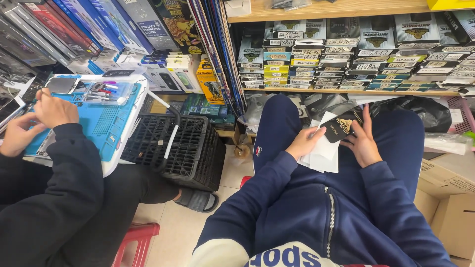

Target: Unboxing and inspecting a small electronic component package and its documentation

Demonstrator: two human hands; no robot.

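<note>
right hand [362,141] holding black packet [340,127], white sleeves [324,153]

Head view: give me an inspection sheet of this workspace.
Surface: the person's lap, in dark blue trousers.
Job's things: black packet and white sheets.
Clutter: stacked flat boxes on shelves; cardboard box.
Hands: left hand on the white sheets; right hand holds the black packet.
Cables: nothing seen.
Surroundings: a co-worker's hands at a blue work mat; black crate; red stool.
</note>
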